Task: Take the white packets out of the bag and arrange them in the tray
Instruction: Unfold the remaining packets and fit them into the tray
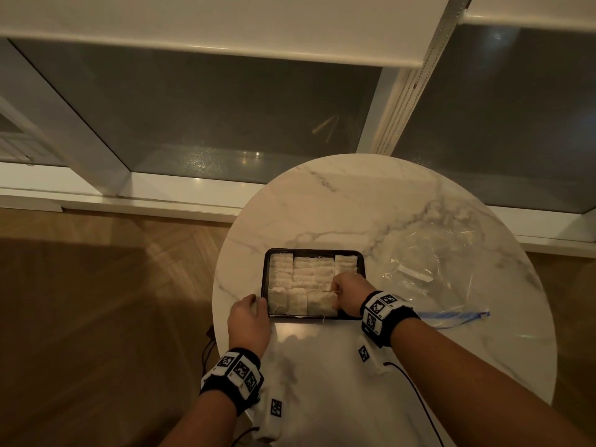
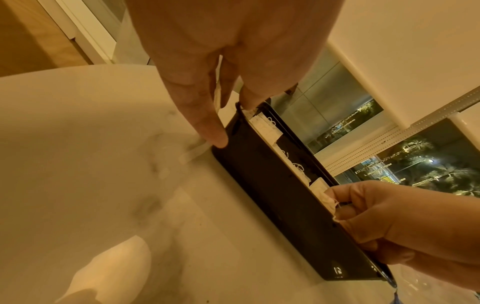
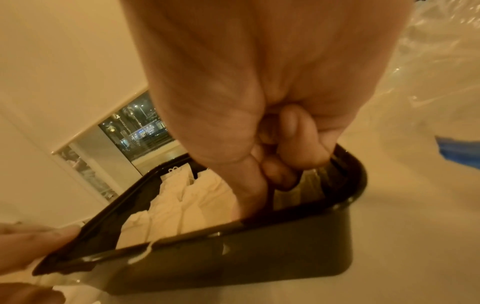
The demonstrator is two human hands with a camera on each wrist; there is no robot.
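A black tray sits on the round marble table, nearly full of rows of white packets. My left hand pinches the tray's near left corner, thumb on the rim and index finger on the outer wall. A white packet shows behind that finger. My right hand is inside the near right corner, fingers curled and pinching a packet by its string end. The clear bag with a blue zip strip lies flat to the right of the tray.
The table's left edge runs just beside my left hand, with wooden floor below. A dark cable trails over the near part of the table under my right forearm. Windows and a white sill stand behind.
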